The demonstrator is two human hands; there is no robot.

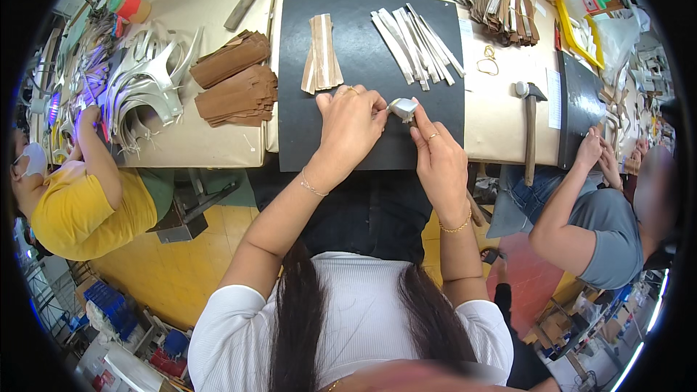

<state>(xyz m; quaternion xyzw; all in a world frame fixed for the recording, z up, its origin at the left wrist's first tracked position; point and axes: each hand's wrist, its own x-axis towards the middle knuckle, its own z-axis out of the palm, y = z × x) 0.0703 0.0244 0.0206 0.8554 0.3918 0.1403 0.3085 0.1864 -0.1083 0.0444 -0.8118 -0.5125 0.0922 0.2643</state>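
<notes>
Over the black mat (303, 138), both my hands meet at a small pale, shiny bent strip (404, 108). Its left end is pinched in the curled fingers of my left hand (350, 125). At the other end, the thumb and index finger of my right hand (443, 163) close on it. Just beyond my left hand lies a fanned stack of tan strips (321, 54) with pale strips on it. Several loose narrow white strips (416, 45) are spread on the mat farther off to the right.
Left of the mat are brown strip piles (236, 94), a hammer (250, 3) and white curved cut pieces (149, 83). To the right are another hammer (531, 112), rubber bands (488, 62) and bundled brown strips (501, 7). People work at both sides.
</notes>
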